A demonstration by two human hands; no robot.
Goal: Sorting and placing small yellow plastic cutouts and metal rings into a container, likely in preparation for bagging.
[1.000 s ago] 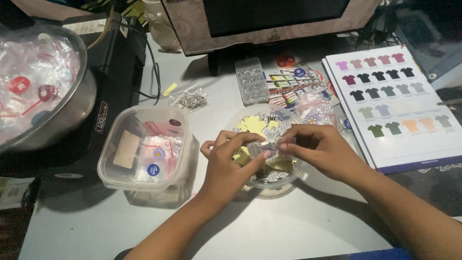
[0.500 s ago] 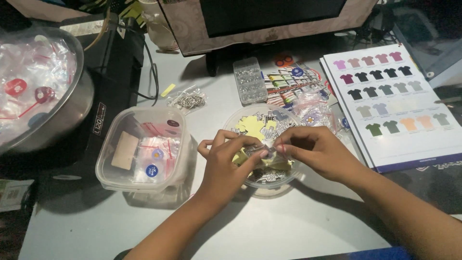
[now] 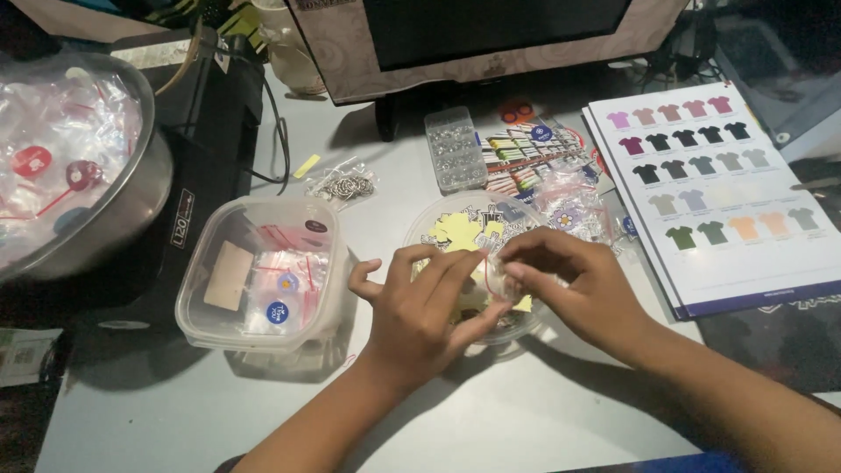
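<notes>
Nearest the camera lay a bare stretch of pale grey table point(image 3: 543, 420), the widest open room on the surface, crossed by both forearms. The left hand point(image 3: 420, 311) and the right hand point(image 3: 583, 285) met over a round clear dish point(image 3: 438, 223) holding yellow and printed cut-outs; their fingertips pinched together on a small clear plastic piece point(image 3: 498, 276) just above the dish, the fingers drawn in narrow around it. Just left of the left hand stood a square clear tub point(image 3: 263, 271) with small zip bags, a tan card and round blue stickers inside. A big metal bowl point(image 3: 131, 201) full of clear wrappers and red discs crowded the left edge. To the right lay a white chart of coloured shirt shapes point(image 3: 727, 193), its corner near the right wrist. Farther back sat a bag of metal rings point(image 3: 343, 184), a clear compartment box point(image 3: 454, 149), and a monitor base point(image 3: 491, 61) against the dim back.
</notes>
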